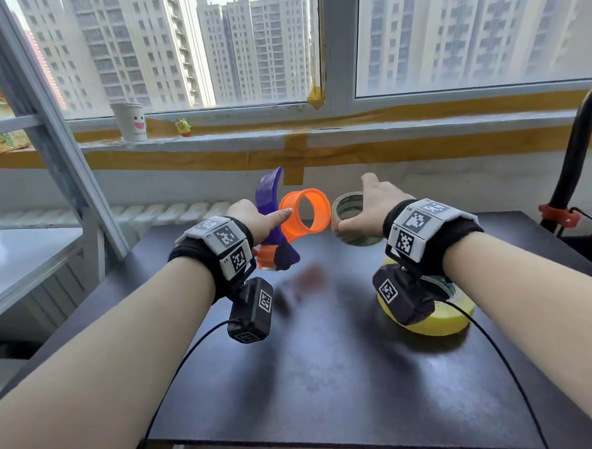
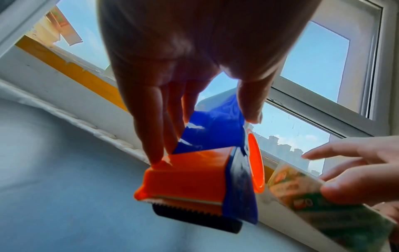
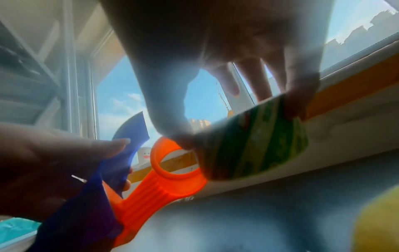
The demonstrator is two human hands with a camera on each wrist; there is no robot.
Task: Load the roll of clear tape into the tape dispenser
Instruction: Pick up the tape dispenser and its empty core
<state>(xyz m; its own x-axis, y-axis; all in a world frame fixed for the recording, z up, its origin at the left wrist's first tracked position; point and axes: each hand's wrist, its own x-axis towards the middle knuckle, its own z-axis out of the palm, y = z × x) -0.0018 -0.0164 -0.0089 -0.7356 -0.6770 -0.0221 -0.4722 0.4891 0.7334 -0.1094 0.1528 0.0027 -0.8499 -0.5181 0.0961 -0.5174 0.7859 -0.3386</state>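
**Tape roll held beside the dispenser's hub**

Above the dark surface point(image 1: 329, 360), the left hand point(image 1: 253, 219) grips the tape dispenser point(image 1: 274, 232), fingers point(image 2: 151, 136) curled round its blue handle. The right hand point(image 1: 372, 206) pinches the clear tape roll point(image 1: 348, 207), just right of the orange hub point(image 1: 306, 211). A yellow tape roll point(image 1: 443, 319) lies on the surface.

We see a purple-and-orange tape dispenser point(image 1: 280, 221), a tape roll point(image 1: 350, 207) with green printed core, a yellow roll point(image 1: 440, 319), a dark tabletop point(image 1: 330, 377).
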